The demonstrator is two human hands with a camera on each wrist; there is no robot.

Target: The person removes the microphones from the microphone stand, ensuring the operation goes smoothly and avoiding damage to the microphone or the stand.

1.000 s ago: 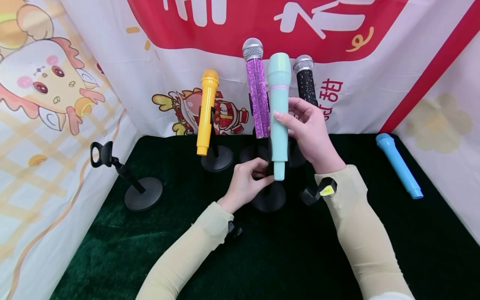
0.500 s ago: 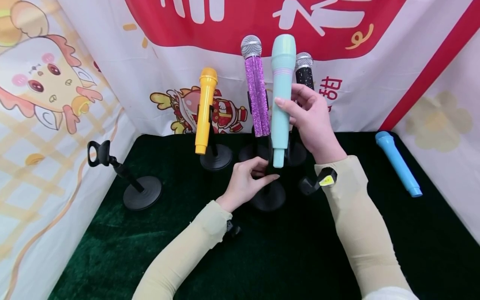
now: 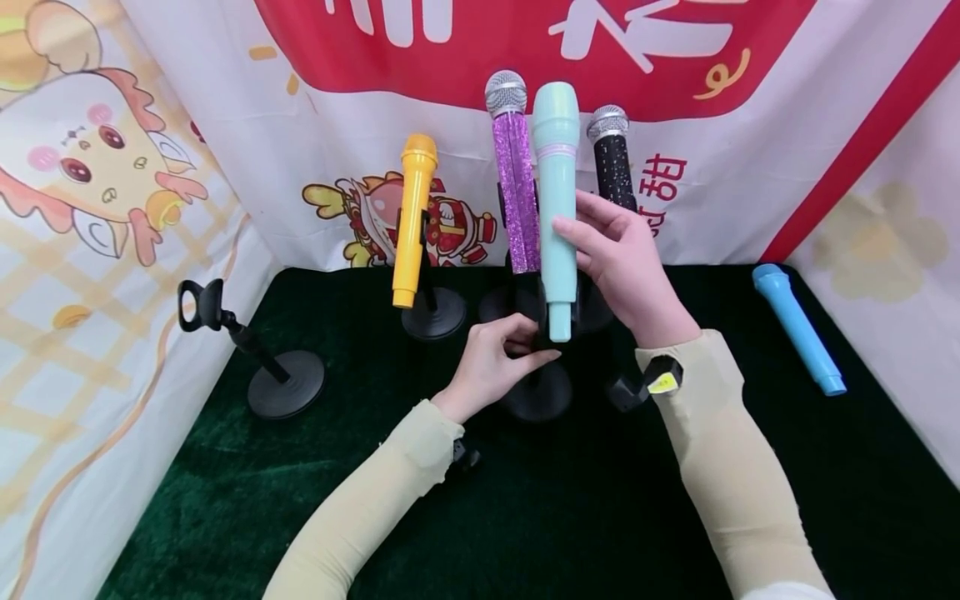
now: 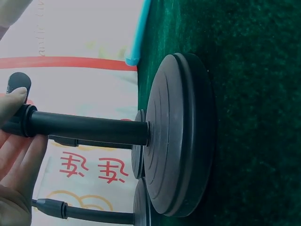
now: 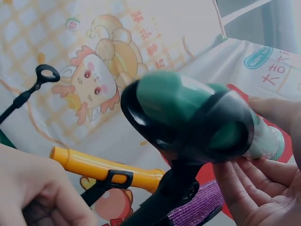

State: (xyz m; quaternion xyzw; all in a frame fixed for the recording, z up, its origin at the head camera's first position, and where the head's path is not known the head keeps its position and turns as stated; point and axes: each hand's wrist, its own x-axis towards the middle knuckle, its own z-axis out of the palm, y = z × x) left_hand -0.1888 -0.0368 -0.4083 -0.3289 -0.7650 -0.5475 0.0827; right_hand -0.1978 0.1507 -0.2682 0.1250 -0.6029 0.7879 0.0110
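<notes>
A mint-green microphone (image 3: 557, 183) stands nearly upright, its grille end up, between the thumb and fingers of my right hand (image 3: 626, 267). In the right wrist view a black stand clip (image 5: 133, 115) wraps around its lower body. My left hand (image 3: 491, 367) pinches the upper part of the black stand pole (image 4: 89, 127) under that clip. The stand's round base (image 4: 176, 141) rests on the green cloth. Close behind are a purple glitter microphone (image 3: 515, 192) and a black speckled microphone (image 3: 613, 167), the latter partly hidden by my right hand.
A yellow microphone (image 3: 414, 221) sits in a stand left of centre. Farther left is a bare stand (image 3: 287, 385) with an empty clip. One blue microphone (image 3: 798, 329) lies on the cloth at the right. A printed backdrop (image 3: 300, 150) rises behind the table.
The mint-green microphone, with my right hand on it, has moved up and right, then slightly down and back left. My left hand has stayed nearly still on the stand.
</notes>
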